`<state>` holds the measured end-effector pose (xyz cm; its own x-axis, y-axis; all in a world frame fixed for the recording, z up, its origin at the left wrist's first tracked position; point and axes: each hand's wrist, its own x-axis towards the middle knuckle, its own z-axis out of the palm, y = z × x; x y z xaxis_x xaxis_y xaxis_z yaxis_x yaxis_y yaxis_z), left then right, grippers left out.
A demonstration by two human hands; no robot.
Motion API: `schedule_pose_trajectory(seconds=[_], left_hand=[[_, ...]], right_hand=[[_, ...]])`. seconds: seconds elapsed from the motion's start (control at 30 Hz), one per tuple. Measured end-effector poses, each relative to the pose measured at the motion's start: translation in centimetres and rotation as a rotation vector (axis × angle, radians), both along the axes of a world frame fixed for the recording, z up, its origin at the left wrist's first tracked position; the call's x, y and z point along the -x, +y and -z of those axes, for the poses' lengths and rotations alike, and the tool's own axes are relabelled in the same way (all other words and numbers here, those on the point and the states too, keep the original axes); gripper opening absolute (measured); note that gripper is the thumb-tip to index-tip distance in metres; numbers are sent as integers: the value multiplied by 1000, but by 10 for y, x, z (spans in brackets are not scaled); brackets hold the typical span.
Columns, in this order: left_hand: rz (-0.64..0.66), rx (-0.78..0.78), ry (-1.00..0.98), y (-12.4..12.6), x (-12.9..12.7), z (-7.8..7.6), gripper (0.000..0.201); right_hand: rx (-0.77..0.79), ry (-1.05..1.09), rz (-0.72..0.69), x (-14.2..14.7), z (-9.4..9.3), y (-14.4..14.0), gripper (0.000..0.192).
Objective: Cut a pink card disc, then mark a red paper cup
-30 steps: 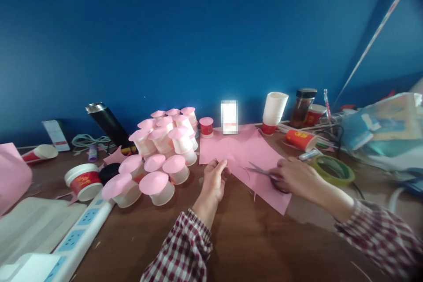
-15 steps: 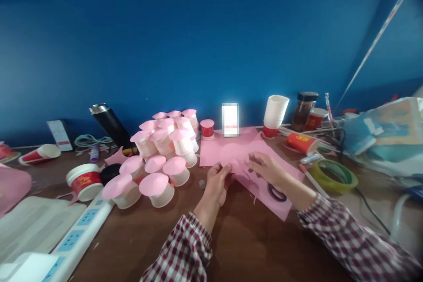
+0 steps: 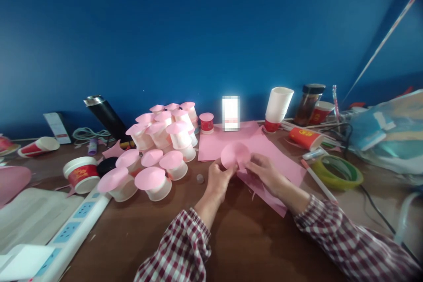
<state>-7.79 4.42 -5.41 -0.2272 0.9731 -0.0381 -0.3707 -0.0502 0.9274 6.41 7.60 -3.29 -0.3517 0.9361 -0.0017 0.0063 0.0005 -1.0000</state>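
left hand [image 3: 220,176] pinches pink paper circle [image 3: 235,155] at its left edge | right hand [image 3: 264,169] grips its right edge | circle held just above pink paper sheet [image 3: 280,163], mid-table | pink-capped cups [image 3: 158,150] clustered left

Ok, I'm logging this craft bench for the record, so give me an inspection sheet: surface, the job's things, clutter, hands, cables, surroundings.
Surface: brown wooden table, crowded along the back.
Job's things: pink paper circle held above a pink paper sheet; scissors not seen.
Clutter: pile of pink-topped cups, stack of white cups, black flask, jar, green tape roll, red cup on its side.
Hands: left hand and right hand both pinch the circle.
Cables: white power strip at left; coiled cord; black cable at right.
Surroundings: blue wall.
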Motion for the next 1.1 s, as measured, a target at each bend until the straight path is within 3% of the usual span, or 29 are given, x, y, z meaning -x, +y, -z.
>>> schedule_pose_trajectory(seconds=[0.27,0.5,0.77,1.1], left_hand=[[19,68,-210,-5,-8,-5,30],[59,16,-162,-4,-7,-4,36],[-15,51,-185,0,-6,-4,34],[7,54,-204,-4,-5,-6,35]], right_hand=[[-28,-17,24,6,7,-1,37],[-73,-49,23,4,9,1,40],[-98,-32,-1,4,7,-3,37],[-139,-67,19,3,7,-2,33]])
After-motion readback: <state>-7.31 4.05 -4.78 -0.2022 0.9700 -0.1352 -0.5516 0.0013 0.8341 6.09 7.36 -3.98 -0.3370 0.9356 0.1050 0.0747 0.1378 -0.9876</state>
